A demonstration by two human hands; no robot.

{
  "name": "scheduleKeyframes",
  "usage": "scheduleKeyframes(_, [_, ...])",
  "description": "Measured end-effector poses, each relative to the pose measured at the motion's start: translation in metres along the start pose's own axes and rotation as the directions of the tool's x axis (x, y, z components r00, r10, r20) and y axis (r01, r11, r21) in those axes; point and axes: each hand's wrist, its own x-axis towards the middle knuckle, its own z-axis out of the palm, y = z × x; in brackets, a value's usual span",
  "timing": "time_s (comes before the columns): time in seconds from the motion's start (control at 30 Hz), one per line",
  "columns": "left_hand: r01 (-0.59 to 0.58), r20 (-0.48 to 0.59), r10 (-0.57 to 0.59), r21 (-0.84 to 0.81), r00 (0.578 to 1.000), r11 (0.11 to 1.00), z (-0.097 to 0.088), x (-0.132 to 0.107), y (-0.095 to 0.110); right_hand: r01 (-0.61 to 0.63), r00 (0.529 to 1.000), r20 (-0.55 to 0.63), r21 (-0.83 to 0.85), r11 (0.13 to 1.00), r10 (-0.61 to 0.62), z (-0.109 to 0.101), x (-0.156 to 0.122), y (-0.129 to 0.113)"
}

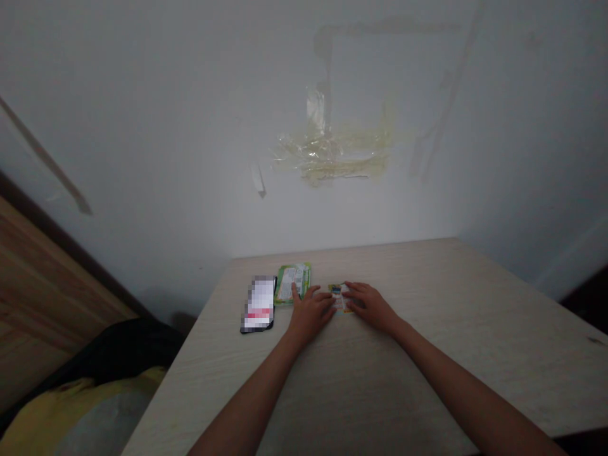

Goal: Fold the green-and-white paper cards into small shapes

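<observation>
A small colourful printed card lies on the tabletop between my two hands. My left hand comes in from its left side with fingers apart; the fingertips reach the card's left edge. From the right, my right hand rests its spread fingertips on the card's right part and covers some of it. Just beyond my left hand is a stack of green-and-white printed cards, partly hidden by the thumb. Neither hand appears to grip or lift anything.
A phone with a lit, blurred screen lies left of the green stack. The pale wooden table meets a white wall with peeling clear tape. Yellow and dark cloth sits beyond the table's left edge, near a wooden panel.
</observation>
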Motion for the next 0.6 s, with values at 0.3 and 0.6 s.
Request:
scheduleKeyframes(0.3, [0.016,0.010,-0.016,-0.003,1.000,1.000,0.0004,-0.0004,0.0003,0.007,1.000,-0.003,0.011,1.000,-0.007,-0.0022,0.0001,-0.0021])
scheduleKeyframes(0.6, [0.023,0.018,-0.023,0.007,1.000,1.000,0.0049,0.0055,-0.0011,0.006,1.000,0.004,-0.034,0.999,-0.005,-0.0008,-0.0003,-0.0024])
